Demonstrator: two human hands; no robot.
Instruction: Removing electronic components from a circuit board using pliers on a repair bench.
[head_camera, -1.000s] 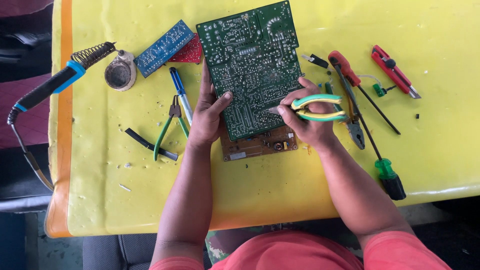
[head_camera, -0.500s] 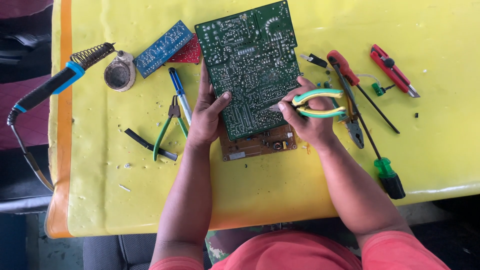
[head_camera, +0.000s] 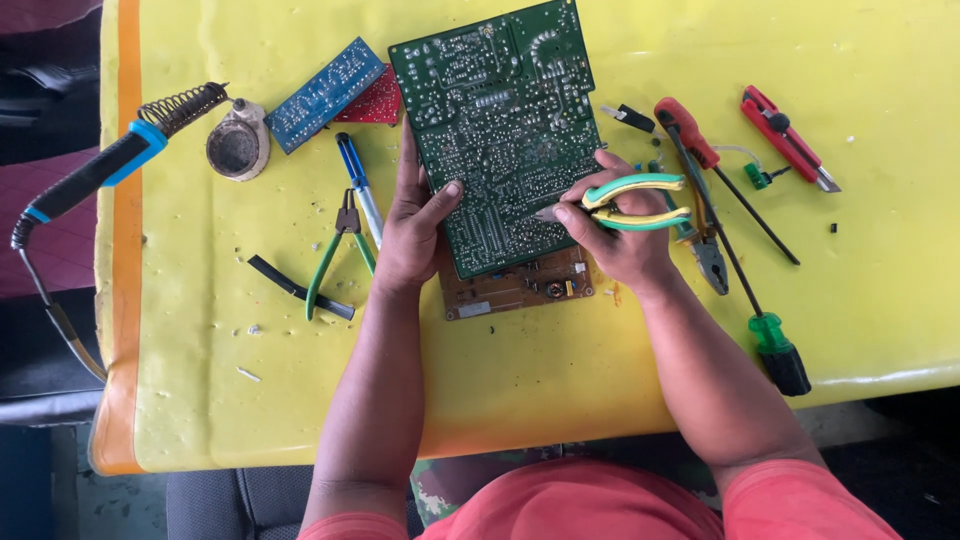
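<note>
A large green circuit board (head_camera: 500, 130) lies solder side up near the middle of the yellow surface (head_camera: 250, 380), its long axis running from the near edge toward the far edge, tilted slightly so the far end leans right. Its near end overlaps a smaller brown board (head_camera: 520, 288). The left hand (head_camera: 415, 235) steadies the green board's left edge, its grip closed on it with the thumb on top. The right hand (head_camera: 620, 235) has its grip clamped around the green-and-yellow pliers (head_camera: 625, 203), whose long axis lies roughly parallel to the near edge, nose pointing left and touching the board's right edge. Toward the left edge rest green-handled cutters (head_camera: 335, 255) and a soldering iron (head_camera: 95, 175); toward the right edge lies a green-handled screwdriver (head_camera: 765, 330).
</note>
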